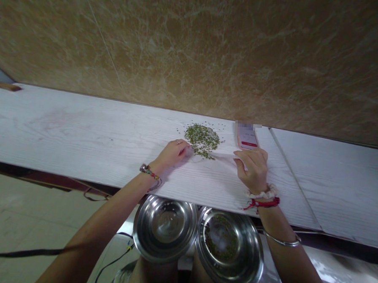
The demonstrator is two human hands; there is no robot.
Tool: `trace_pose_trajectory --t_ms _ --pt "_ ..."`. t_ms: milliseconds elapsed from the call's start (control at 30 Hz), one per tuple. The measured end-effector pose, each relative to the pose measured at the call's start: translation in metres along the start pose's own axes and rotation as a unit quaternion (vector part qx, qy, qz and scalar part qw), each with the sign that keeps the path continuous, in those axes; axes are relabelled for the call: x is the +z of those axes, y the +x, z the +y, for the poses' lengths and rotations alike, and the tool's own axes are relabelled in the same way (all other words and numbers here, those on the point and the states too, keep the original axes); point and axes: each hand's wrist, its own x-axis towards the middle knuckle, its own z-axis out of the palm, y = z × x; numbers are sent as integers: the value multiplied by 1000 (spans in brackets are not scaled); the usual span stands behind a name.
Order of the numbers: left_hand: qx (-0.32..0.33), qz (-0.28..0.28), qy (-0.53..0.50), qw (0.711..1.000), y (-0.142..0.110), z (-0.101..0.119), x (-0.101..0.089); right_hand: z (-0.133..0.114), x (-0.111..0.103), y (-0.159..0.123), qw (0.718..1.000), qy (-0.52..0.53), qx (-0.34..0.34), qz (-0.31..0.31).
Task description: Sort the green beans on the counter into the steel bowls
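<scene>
A loose pile of small green beans (202, 139), like mung beans, lies on the white wood-grain tabletop (119, 142). At its left edge rests my left hand (175, 152), fingers curled and pressed together beside the beans; a whitish bit shows at the fingertips, too blurred to name. To the right of the pile, my right hand (253, 167) pinches a thin pale strip (223, 155) between thumb and fingers. The strip reaches left to the lower right of the pile. Below the table edge, a steel bowl (255, 246) holds more green beans.
A second steel bowl (139, 234) stands to its left; both sit over my legs. A phone (248, 136) in a pink case lies behind my right hand. A marbled wall (181, 52) rises along the table's back. A dark cable (21, 253) crosses at lower left.
</scene>
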Motion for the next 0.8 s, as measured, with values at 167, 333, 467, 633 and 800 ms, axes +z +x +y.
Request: trace_pose_trajectory --t_ms 167,333,467,633,800 --pt "4 7 1 1000 0 -1 1 0 0 -1 1000 15 -9 -25" --pt "7 5 4 1000 -1 -1 1 -1 -5 0 999 21 -33 -11" --pt "8 0 4 1000 -1 -2 0 -1 -6 1 1000 15 -22 -8" --pt "15 2 3 1000 -1 -3 1 0 -6 0 999 27 -7 -28" --pt "17 -1 1 1000 -1 -4 1 -2 -10 2 1000 12 -15 -13"
